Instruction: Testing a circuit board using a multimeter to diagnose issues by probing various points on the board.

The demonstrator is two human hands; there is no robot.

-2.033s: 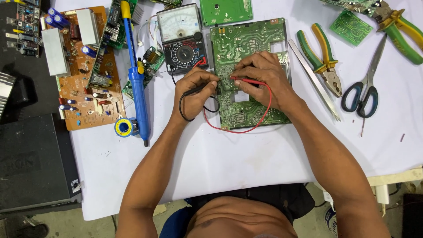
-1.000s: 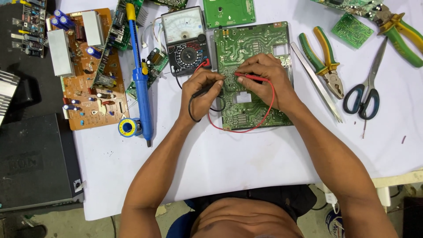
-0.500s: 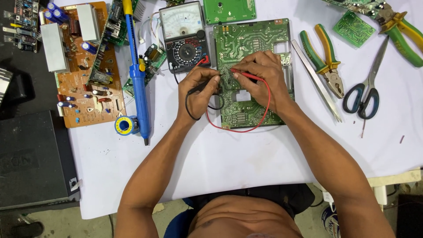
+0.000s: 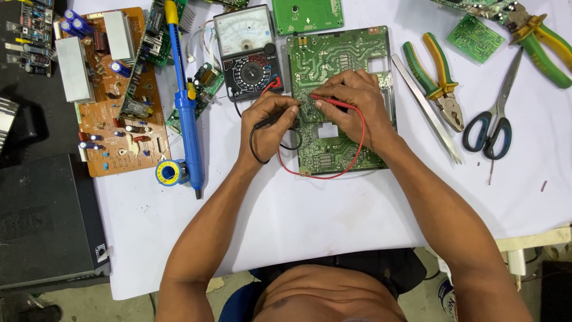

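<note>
Several circuit boards and tools on white-covered table (image 4: 333,214).

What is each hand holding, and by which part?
Left hand holds the black probe along its shaft; right hand pinches the red probe near its tip.

Green circuit board (image 4: 342,65): matt lacquer, shiny solder points. Multimeter (image 4: 248,52): black plastic, glossy dial window. Scissors (image 4: 496,107): bare metal blades. Desk (image 4: 333,220): white cloth covering.
</note>
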